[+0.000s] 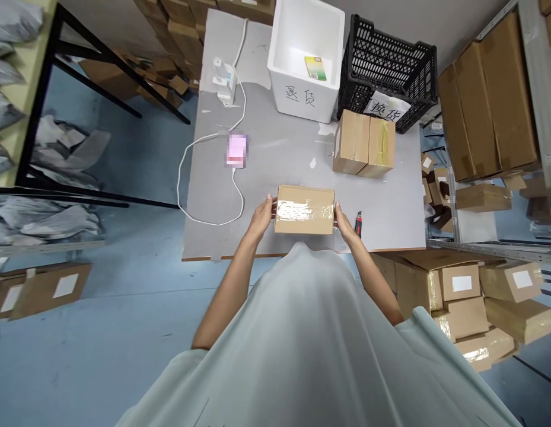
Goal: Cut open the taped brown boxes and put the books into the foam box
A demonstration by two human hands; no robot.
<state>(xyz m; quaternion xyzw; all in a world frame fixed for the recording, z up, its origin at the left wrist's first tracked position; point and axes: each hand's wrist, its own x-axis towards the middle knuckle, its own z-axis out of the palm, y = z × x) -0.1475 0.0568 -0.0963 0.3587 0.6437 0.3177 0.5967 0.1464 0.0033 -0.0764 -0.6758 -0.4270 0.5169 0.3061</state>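
Between my two hands is a brown cardboard box [304, 222] with shiny clear tape along its top, at the front of the grey table [284, 148]. My left hand [261, 218] presses its left end, fingers partly hidden behind the box edge. At the right end, my right hand [343, 222] grips the box the same way. A red and black utility knife [358, 225] lies just right of my right hand. Farther back on the right, two taped cardboard boxes [364, 144] stand side by side.
A white bin [306, 98] holding a yellow-green packet [315, 68] stands at the back beside a black crate [391, 59]. A white cable [180, 178] loops over the table's left edge from a power strip [225, 83]. Stacked boxes [462, 317] fill the right side.
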